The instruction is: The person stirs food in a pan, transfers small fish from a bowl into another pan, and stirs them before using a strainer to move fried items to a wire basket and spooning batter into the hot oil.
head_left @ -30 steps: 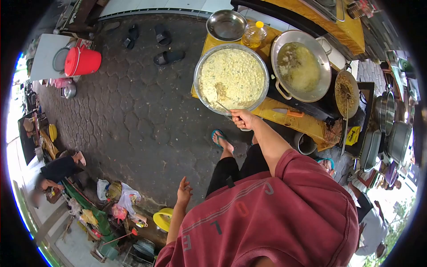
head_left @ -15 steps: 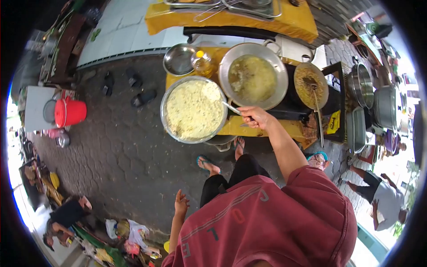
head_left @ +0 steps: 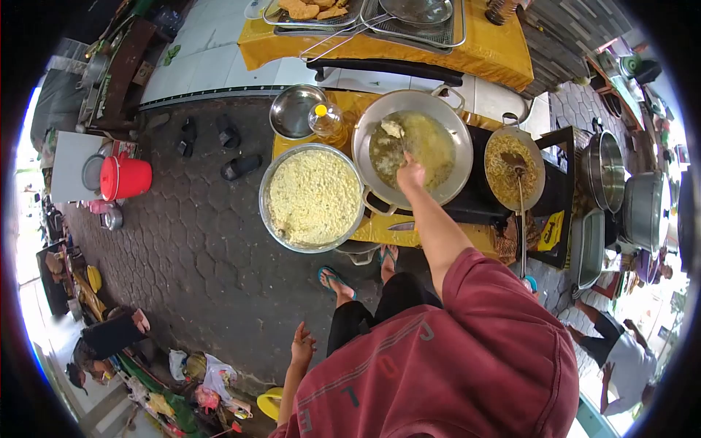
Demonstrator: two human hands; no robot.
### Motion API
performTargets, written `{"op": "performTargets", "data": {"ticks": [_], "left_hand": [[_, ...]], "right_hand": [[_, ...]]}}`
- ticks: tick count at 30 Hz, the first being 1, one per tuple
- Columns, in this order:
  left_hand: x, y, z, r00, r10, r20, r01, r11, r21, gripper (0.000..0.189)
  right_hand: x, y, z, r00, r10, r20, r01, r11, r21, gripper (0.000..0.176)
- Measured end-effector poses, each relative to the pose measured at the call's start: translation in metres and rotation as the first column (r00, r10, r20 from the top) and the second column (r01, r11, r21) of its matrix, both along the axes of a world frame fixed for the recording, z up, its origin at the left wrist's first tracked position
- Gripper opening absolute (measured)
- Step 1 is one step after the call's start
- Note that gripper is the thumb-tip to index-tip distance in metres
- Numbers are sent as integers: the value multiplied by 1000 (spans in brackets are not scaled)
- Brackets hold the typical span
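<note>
My right hand [head_left: 411, 174] is closed around the handle of a ladle, reaching over the wide pan of hot oil [head_left: 369, 128]. The ladle's head, with a pale lump of batter [head_left: 392, 128] at it, is at the left part of the oil. To the left stands a large metal basin [head_left: 264, 197] filled with thick, pale yellow batter [head_left: 314, 196] with bits in it. My left hand [head_left: 303, 344] hangs low beside my body, fingers loosely apart and holding nothing.
A smaller pan of browned food [head_left: 504, 179] with a spatula [head_left: 521, 219] in it is at the right. An oil bottle [head_left: 328, 125] and a metal bowl [head_left: 293, 109] stand behind the basin. A knife [head_left: 401, 226] lies at the yellow table's front. Fried pieces [head_left: 310, 9] rest on a far rack.
My right hand has moved the ladle from the batter basin forward over the oil pan. The view has shifted slightly, and my left hand still hangs at my side.
</note>
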State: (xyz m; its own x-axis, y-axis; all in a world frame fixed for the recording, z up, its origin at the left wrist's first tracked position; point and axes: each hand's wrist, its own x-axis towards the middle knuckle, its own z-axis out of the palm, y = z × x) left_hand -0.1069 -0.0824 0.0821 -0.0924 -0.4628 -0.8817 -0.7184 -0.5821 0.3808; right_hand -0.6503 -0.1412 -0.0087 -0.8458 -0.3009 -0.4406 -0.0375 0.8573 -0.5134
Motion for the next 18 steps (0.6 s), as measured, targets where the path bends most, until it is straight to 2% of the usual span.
{"op": "performTargets", "data": {"ticks": [3, 6, 9, 11, 12, 14, 16, 17, 18], "left_hand": [[-5, 7, 2, 998, 67, -5, -67, 997, 30, 56], [-14, 9, 4, 999, 30, 27, -31, 999, 28, 56], [-27, 8, 5, 993, 114, 43, -116, 992, 49, 57], [-33, 7, 4, 994, 108, 23, -109, 993, 37, 56], [-34, 6, 1, 994, 112, 20, -112, 993, 39, 56], [-33, 6, -3, 999, 49, 10, -49, 999, 22, 56], [-36, 4, -1, 999, 35, 6, -36, 999, 15, 56], [-38, 4, 0, 1000, 19, 3, -19, 1000, 7, 56], [-38, 5, 2, 1000, 22, 2, -22, 1000, 10, 56]], "right_hand": [[19, -3, 16, 993, -41, 109, 42, 999, -5, 44], [28, 5, 17, 1000, -7, 30, 8, 999, -31, 44], [24, 20, 22, 999, 38, 15, -37, 998, -49, 42], [13, 34, 30, 992, 88, 86, -70, 979, -191, 41], [4, 38, 38, 992, 92, 83, -75, 979, -190, 41], [-21, 46, 52, 969, 117, 217, -73, 977, -198, 41], [-54, 59, 20, 975, 183, 122, -161, 972, -173, 40], [-66, 61, 24, 975, 186, 121, -164, 972, -170, 40], [-76, 62, 34, 936, 127, 329, -85, 987, -139, 41]]}}
